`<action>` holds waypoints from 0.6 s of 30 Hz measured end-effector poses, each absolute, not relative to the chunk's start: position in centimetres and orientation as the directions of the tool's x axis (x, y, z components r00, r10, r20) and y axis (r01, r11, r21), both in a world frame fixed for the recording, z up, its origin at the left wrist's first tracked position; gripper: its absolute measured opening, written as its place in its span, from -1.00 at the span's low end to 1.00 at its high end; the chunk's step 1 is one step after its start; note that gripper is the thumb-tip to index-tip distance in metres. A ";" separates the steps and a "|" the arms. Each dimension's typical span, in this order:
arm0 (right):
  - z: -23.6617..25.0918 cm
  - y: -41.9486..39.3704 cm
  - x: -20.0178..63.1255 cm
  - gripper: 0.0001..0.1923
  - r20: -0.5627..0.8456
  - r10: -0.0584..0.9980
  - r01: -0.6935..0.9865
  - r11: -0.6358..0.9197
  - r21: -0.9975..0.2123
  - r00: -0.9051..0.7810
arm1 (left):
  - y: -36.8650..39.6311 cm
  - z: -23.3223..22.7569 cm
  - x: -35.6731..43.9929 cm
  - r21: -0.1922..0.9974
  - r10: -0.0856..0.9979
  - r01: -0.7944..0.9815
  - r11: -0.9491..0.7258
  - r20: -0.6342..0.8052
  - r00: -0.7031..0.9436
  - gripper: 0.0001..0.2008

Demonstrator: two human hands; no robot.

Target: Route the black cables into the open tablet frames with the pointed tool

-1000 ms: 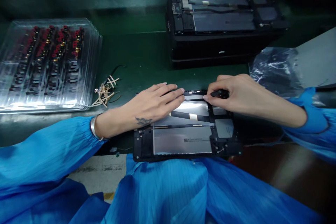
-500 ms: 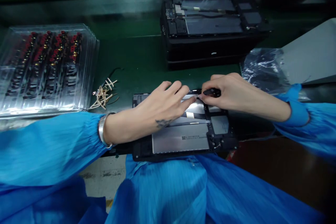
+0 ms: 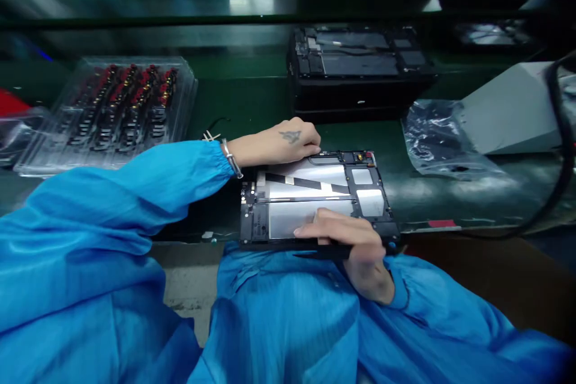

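Left to right: a stack of clear blister trays [image 3: 112,111] holding red-tipped parts sits on the green bench [image 3: 243,93], well apart from the work. Just right of it, the left hand [image 3: 281,141] has shifted from the middle of the opened tablet chassis [image 3: 315,198] to its far left corner — fingers curled down over that edge, pressing rather than pinching. The chassis lies at the bench's near edge, silver battery panels facing up, partly overhanging the person's lap. The right hand [image 3: 355,240], which half a second earlier worked at the far edge beside the left, has come round to the near edge — fingers laid flat on the lower battery panel, the thumb side hidden below, a slim dark tool [image 3: 324,252] lying along the rim beneath it. Whether the hand grips the tool or merely covers it cannot be told. Judged from this change, fine work at the far edge has ended and the hands now steady the chassis at opposite corners. Farther right: a stack of black chassis [image 3: 360,72], a crumpled plastic bag [image 3: 438,138].
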State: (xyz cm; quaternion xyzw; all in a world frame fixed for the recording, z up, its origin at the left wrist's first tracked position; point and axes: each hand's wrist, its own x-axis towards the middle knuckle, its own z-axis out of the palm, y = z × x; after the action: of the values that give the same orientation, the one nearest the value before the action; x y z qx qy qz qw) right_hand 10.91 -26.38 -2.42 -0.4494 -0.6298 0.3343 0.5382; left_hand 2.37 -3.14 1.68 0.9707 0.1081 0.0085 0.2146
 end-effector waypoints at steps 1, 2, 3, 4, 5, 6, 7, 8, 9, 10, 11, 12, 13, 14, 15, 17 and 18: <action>-3.1 -26.1 10.6 -0.32 0.441 0.897 0.207 0.435 -0.876 -0.019 | -2.8 1.8 2.5 0.475 0.232 0.236 -0.848 -0.069 0.970 -0.73; -3.6 -25.8 10.4 -0.34 0.512 0.859 0.245 0.501 -0.830 -0.025 | -2.6 2.0 2.5 0.516 0.244 0.261 -0.816 -0.102 0.964 -0.71; -3.8 -25.5 10.3 -0.37 0.572 0.820 0.300 0.555 -0.776 -0.039 | -2.4 2.3 2.5 0.546 0.250 0.276 -0.791 -0.124 0.960 -0.70; -3.9 -25.4 10.2 -0.39 0.608 0.792 0.359 0.584 -0.728 -0.056 | -2.3 2.7 2.4 0.566 0.250 0.280 -0.775 -0.132 0.959 -0.69; -3.9 -25.3 10.2 -0.41 0.628 0.776 0.413 0.594 -0.691 -0.066 | -2.3 3.0 2.3 0.582 0.245 0.272 -0.766 -0.125 0.961 -0.69; -3.8 -25.2 10.1 -0.44 0.637 0.768 0.454 0.590 -0.668 -0.062 | -2.2 3.3 2.1 0.596 0.239 0.254 -0.762 -0.106 0.965 -0.70; -3.6 -25.2 10.1 -0.48 0.634 0.772 0.482 0.575 -0.661 -0.052 | -2.2 3.7 2.0 0.607 0.232 0.232 -0.760 -0.080 0.969 -0.72; -3.5 -25.3 10.1 -0.51 0.622 0.782 0.498 0.557 -0.665 -0.044 | -2.2 3.9 1.9 0.621 0.224 0.208 -0.756 -0.053 0.973 -0.74; -3.4 -25.4 10.1 -0.51 0.609 0.792 0.504 0.541 -0.673 -0.039 | -2.2 4.1 1.9 0.644 0.215 0.185 -0.742 -0.032 0.976 -0.76; -3.3 -25.4 10.2 -0.47 0.598 0.800 0.506 0.534 -0.678 -0.043 | -2.1 4.2 1.9 0.678 0.208 0.167 -0.716 -0.021 0.978 -0.78; -3.3 -25.4 10.4 -0.42 0.591 0.804 0.510 0.537 -0.672 -0.068 | -2.0 4.3 1.9 0.722 0.200 0.156 -0.674 -0.025 0.979 -0.79; -3.4 -25.4 10.7 -0.37 0.597 0.794 0.521 0.560 -0.644 -0.116 | -1.9 4.3 1.9 0.769 0.192 0.150 -0.621 -0.037 0.981 -0.79; -3.4 -25.3 11.3 -0.37 0.612 0.767 0.542 0.603 -0.586 -0.193 | -1.8 4.4 1.8 0.813 0.186 0.146 -0.564 -0.048 0.981 -0.79; -3.4 -25.3 12.0 -0.38 0.620 0.727 0.572 0.654 -0.496 -0.294 | -1.7 4.5 1.8 0.847 0.187 0.143 -0.513 -0.053 0.981 -0.78; -3.3 -25.2 12.9 -0.38 0.607 0.684 0.608 0.697 -0.381 -0.404 | -1.6 4.6 1.7 0.868 0.194 0.137 -0.477 -0.048 0.980 -0.78; -2.9 -25.2 15.0 -0.35 0.529 0.633 0.671 0.726 -0.151 -0.565 | -1.5 5.2 1.5 0.885 0.206 0.110 -0.453 -0.017 0.978 -0.76; -2.5 -25.2 16.1 -0.36 0.491 0.633 0.696 0.714 -0.071 -0.599 | -1.4 5.5 1.4 0.889 0.212 0.101 -0.448 -0.004 0.977 -0.74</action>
State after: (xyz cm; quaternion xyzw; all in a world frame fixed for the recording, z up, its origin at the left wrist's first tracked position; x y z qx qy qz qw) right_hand 16.10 -25.24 -2.54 -0.3726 -0.8918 -0.0641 0.2485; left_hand 1.37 -1.42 5.49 0.8491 0.0920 0.0537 0.5174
